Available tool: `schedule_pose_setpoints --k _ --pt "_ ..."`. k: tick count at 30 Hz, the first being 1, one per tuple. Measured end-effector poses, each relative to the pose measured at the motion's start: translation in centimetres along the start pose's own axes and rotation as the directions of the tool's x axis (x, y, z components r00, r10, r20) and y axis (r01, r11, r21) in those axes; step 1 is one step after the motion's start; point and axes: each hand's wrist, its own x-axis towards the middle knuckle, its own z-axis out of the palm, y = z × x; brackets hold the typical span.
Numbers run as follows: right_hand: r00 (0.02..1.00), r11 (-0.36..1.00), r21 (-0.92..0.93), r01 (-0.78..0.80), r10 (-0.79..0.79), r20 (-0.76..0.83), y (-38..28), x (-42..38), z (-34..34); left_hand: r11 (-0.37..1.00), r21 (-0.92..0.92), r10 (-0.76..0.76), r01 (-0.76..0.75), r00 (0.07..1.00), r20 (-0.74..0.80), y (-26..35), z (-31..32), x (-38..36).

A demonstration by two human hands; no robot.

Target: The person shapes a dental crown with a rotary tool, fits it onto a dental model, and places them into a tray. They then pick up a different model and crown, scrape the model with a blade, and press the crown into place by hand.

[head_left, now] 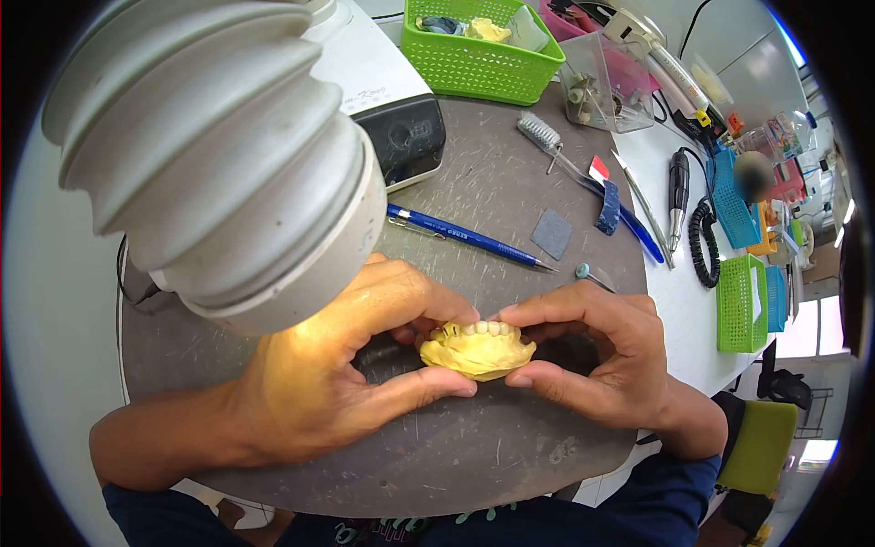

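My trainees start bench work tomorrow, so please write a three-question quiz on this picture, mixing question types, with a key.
1. Multiple choice: what do the left hand and right hand hold together?
A) a brush
B) a yellow dental model
C) a black handpiece

2. True or false: the blue pencil lies on the tabletop, between the hands and the large green basket.

3. Fill in: the ribbed hose is nearer the person's ____ hand.

Key: 1. B; 2. True; 3. left.
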Motion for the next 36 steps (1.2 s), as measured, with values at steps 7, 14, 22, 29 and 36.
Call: schedule_pose_setpoints --k 7,14,22,29,36 --pt "1.000 1.000 -0.009 -0.006 0.006 0.007 -0.06 0.02 -0.10 0.999 -0.030 -0.030 0.029 0.999 -0.014 -0.10 0.11 -0.19" --pt "1.000 1.000 -0.003 0.003 -0.003 -0.019 0.09 0.01 0.07 0.998 -0.046 -0.034 0.033 0.999 -0.007 -0.13 0.13 -0.24" --pt "1.000 1.000 -0.006 -0.001 0.001 -0.012 -0.01 0.08 0.00 0.997 -0.058 -0.058 0.057 0.998 -0.018 -0.16 0.23 -0.28" --pt "1.000 0.999 0.040 0.023 -0.022 -0.007 -0.17 0.38 -0.24 1.000 -0.026 -0.005 0.005 1.000 -0.023 -0.12 0.24 -0.18" --pt "0.999 0.999 -0.021 -0.027 0.026 -0.023 -0.50 0.87 0.16 0.997 0.005 0.072 -0.072 0.997 -0.028 -0.07 0.16 -0.21"
